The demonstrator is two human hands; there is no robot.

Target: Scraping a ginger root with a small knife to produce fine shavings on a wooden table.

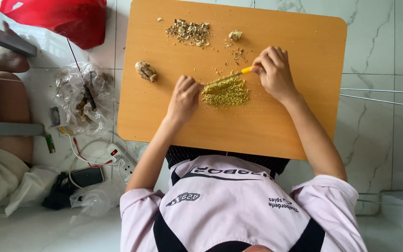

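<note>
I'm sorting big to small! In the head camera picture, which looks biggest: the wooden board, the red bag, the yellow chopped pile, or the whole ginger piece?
1. Wooden board
2. Red bag, partly cut off by the picture's edge
3. Yellow chopped pile
4. Whole ginger piece

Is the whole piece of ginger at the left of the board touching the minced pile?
No, the whole ginger piece lies apart, well left of the minced pile beside the left hand.

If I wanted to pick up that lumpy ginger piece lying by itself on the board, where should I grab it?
Probably across its narrow middle, from straight above. The ginger piece lies flat on the board, long and knobbly, slanting from upper left to lower right, so fingers fit best on its two long sides. Nothing touches it, and both hands are away at the yellow pile, so the way down is open.
</note>
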